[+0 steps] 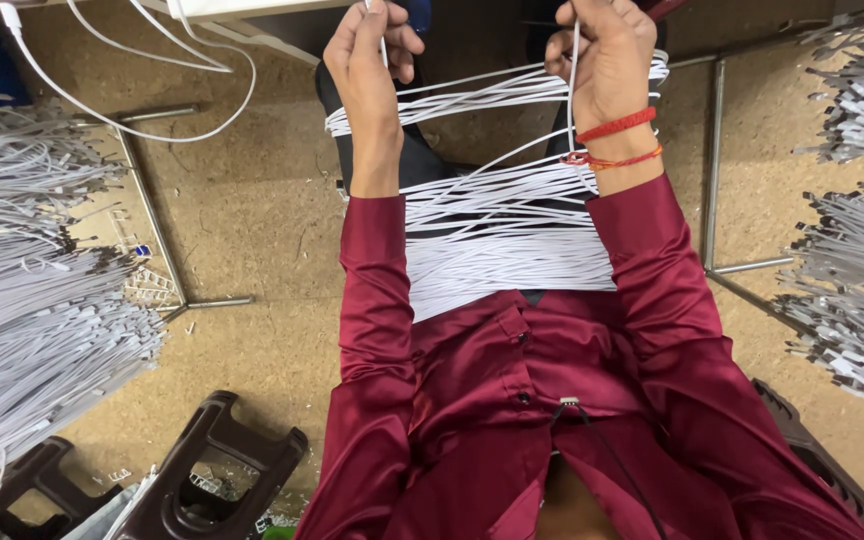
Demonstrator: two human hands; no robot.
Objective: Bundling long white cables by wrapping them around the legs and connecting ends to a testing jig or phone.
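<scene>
Cables: thin white flexible cables [497, 215] span between your forearms.
Left hand [367, 60]: fingers pinched on one strand.
Right hand [607, 55]: fingers clamped on a strand.
Handling: likely light, limp, tangle-prone (grip single strands near the ends).

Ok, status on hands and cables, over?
Left hand and right hand each pinch thin white cables draped across both forearms. Nothing blocking.

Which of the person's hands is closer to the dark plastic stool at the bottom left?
Left. The left hand is above the stool, up the picture; the right hand is farther across, past the white cables.
</scene>
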